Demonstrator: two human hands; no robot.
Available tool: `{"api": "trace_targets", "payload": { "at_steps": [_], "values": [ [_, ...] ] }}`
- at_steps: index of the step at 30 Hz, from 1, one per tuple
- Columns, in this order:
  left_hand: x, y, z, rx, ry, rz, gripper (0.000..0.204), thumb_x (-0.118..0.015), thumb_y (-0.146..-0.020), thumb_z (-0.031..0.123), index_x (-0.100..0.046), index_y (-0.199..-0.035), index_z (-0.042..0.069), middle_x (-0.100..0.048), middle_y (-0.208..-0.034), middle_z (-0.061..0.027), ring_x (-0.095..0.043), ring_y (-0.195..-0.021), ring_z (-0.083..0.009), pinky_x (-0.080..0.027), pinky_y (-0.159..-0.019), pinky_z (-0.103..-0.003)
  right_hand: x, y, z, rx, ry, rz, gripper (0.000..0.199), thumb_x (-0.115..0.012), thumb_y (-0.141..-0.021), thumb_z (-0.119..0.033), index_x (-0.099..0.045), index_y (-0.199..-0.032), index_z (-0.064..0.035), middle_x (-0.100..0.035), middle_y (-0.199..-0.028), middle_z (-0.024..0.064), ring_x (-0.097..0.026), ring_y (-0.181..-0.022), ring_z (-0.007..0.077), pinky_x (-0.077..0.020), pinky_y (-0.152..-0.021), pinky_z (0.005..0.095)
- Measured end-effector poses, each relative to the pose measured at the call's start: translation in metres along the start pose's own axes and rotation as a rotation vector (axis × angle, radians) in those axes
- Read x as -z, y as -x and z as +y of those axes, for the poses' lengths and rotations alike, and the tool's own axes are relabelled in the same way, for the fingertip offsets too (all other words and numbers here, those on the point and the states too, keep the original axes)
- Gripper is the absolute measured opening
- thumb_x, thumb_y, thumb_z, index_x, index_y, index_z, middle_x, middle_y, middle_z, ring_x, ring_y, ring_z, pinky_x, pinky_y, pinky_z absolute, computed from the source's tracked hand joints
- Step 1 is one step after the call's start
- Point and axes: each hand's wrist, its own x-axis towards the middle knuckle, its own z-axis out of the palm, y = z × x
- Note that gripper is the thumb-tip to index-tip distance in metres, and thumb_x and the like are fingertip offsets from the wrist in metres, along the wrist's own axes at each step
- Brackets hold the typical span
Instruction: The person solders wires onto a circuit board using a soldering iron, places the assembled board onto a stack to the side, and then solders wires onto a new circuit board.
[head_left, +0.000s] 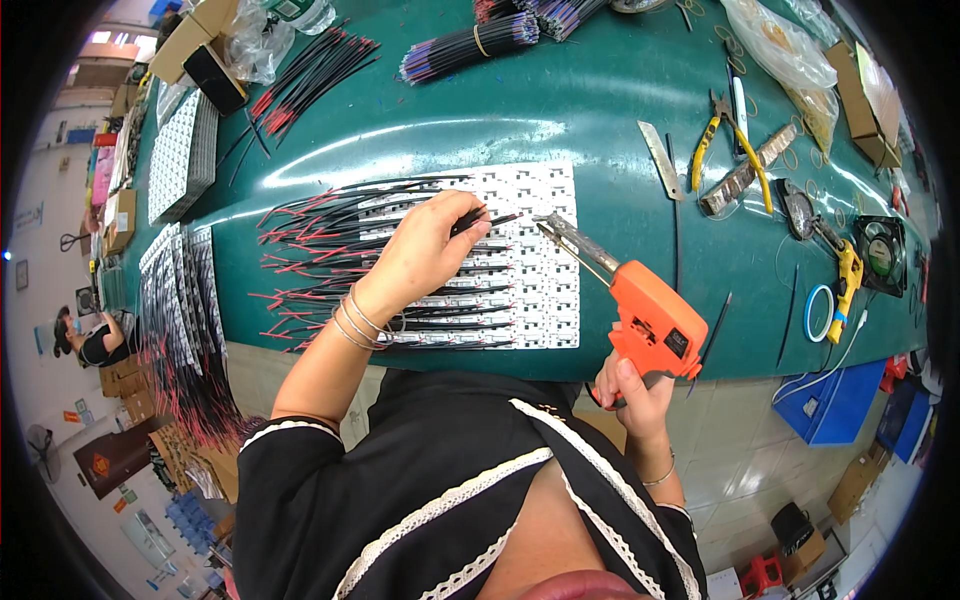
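Observation:
A white panel of small circuit boards [560, 300] lies flat on the green table. Rows of black wires with red ends [330, 252] stretch leftward from it. My left hand [430, 238] is over the panel's upper middle, thumb and fingers pinched on a black wire whose tip [510, 217] points right. In my right hand [635, 385], at the table's front edge, is an orange soldering gun [655, 320]. Its metal tip [545, 220] hovers just right of the wire's end; whether it touches the board I cannot tell.
Left of the panel hang wired boards [180, 300], with stacked white panels [183, 155] behind. Loose wires [310, 80] and a banded wire bundle [470, 48] lie at the back. Rightward are yellow-handled pliers [707, 150], a solder-crusted bar [748, 172], a yellow glue-gun-like tool [848, 280] and a small fan [880, 257].

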Motion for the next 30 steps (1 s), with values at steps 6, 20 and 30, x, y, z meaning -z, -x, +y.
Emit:
{"api": "trace_targets", "payload": {
  "at_steps": [6,20,30],
  "values": [
    [0.003,-0.01,0.01,0.059,0.029,0.036,0.012,-0.06,-0.076,0.01,-0.056,-0.084,0.001,-0.054,-0.064,-0.0064,-0.045,-0.053,-0.0138,-0.038,-0.052,-0.027,0.002,-0.004,0.0,-0.015,0.075,-0.029,0.036,-0.051,-0.084,-0.012,-0.039,-0.112,0.0074,-0.042,-0.055,0.004,-0.038,-0.04,0.0091,-0.0342,-0.039,0.0222],
    [-0.003,-0.012,0.002,0.116,-0.034,-0.007,0.016,-0.063,-0.071,0.014,-0.058,-0.075,-0.001,-0.058,-0.066,-0.0102,-0.055,-0.058,-0.0201,-0.042,-0.056,-0.029,0.0,-0.008,-0.003,-0.098,0.134,-0.046,0.04,-0.052,-0.083,-0.015,-0.037,-0.112,0.0076,-0.044,-0.055,0.0025,-0.04,-0.04,0.0083,-0.0363,-0.039,0.0217],
    [-0.006,-0.011,0.002,0.13,-0.104,-0.018,0.015,-0.063,-0.071,0.014,-0.057,-0.073,-0.001,-0.058,-0.069,-0.0129,-0.058,-0.063,-0.0265,-0.044,-0.059,-0.032,-0.002,-0.009,-0.003,-0.145,0.186,-0.054,0.031,-0.05,-0.083,-0.013,-0.04,-0.105,0.0068,-0.045,-0.053,0.0034,-0.042,-0.04,0.0092,-0.0371,-0.04,0.0225]
  ]
}}
